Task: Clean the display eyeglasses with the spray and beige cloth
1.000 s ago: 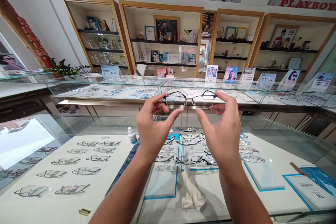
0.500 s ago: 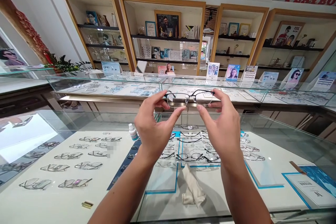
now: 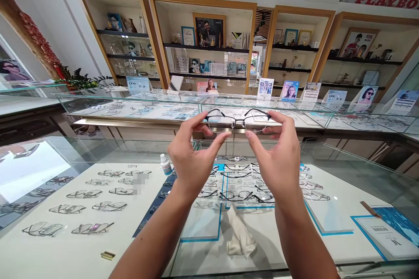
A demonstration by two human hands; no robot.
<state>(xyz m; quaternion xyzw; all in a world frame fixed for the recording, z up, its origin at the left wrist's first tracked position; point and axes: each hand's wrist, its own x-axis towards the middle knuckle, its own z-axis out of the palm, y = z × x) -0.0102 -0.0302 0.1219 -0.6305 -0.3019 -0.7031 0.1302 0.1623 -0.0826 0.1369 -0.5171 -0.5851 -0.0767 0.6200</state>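
A pair of dark half-rimmed eyeglasses (image 3: 240,120) is held up between both hands above the glass counter. My left hand (image 3: 194,154) grips its left end, with the thumb at the lower edge of the left lens. The right end is in my right hand (image 3: 276,152), the thumb near the lower edge of the right lens. Both temples show behind the lenses. Below the hands, a crumpled cream cloth (image 3: 240,235) lies on the counter. Just left of my left hand stands a small white bottle (image 3: 165,165).
Rows of eyeglasses (image 3: 84,193) are laid out in the counter on the left, with more frames (image 3: 236,195) beneath the hands. A small gold piece (image 3: 108,255) is at the front left. Across the aisle runs another glass display counter (image 3: 157,111) with standing cards.
The eyeglasses have tilted slightly, so the temples now show as raised arcs above the lenses. My right hand's fingers have shifted slightly right; both hands keep their hold.
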